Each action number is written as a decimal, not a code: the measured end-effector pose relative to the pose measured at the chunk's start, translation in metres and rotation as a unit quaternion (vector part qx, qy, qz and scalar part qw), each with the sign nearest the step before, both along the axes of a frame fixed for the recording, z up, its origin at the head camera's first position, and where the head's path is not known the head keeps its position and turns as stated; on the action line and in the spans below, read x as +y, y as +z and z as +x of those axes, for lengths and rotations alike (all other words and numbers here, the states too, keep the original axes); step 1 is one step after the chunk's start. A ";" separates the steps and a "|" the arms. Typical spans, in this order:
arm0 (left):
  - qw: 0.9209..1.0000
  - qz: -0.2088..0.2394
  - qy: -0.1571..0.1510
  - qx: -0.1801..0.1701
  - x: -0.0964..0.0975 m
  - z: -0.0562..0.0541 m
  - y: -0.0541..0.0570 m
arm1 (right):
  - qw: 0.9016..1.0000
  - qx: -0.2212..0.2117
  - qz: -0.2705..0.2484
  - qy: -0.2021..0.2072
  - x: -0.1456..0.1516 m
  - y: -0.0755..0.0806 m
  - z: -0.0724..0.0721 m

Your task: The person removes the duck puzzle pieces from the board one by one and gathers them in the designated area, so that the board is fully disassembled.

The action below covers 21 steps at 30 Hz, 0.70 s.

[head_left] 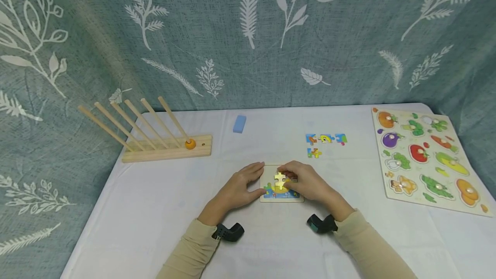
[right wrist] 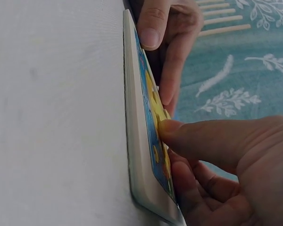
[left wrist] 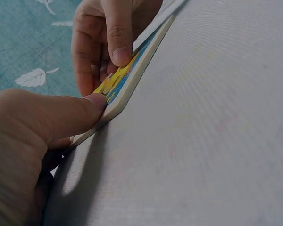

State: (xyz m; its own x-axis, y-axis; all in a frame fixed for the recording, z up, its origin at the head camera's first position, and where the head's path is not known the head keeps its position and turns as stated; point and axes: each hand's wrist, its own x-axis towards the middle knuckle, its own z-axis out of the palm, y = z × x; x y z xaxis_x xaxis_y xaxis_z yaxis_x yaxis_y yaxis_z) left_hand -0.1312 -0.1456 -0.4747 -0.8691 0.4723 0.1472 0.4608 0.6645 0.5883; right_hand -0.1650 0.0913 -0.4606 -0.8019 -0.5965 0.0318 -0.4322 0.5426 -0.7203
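I'd judge this jigsaw partly done: the near part of the puzzle tray [head_left: 268, 176] is filled with a blue and yellow picture [head_left: 282, 195], while its far left part looks bare; what lies under the right hand [head_left: 306, 181] I can't make out. 4 loose pieces [head_left: 325, 138] lie beyond the tray, to its right, and seem left to place, plus 1 yellow piece [head_left: 280, 180] over the tray's middle. The right hand pinches that piece between thumb and fingers, reaching in from the tray's right; I can't tell whether it touches the picture below. The left hand [head_left: 239, 186] isn't clenched: its thumb presses the tray's left edge, its fingers stretched toward the far left corner, which I read as steadying.
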 end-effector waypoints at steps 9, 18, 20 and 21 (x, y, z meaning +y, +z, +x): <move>1.000 -0.003 -0.001 0.004 0.000 -0.001 -0.001 | 0.999 0.054 0.003 0.004 0.004 -0.003 0.004; 1.000 -0.005 -0.002 0.000 0.001 0.000 0.000 | 0.995 0.093 -0.002 0.018 0.005 -0.006 0.005; 1.000 -0.004 -0.001 0.001 0.001 0.000 0.001 | 0.995 0.095 -0.001 0.020 0.005 -0.005 0.005; 1.000 -0.004 -0.001 0.002 0.001 0.000 0.001 | 0.995 0.094 0.000 0.020 0.005 -0.005 0.005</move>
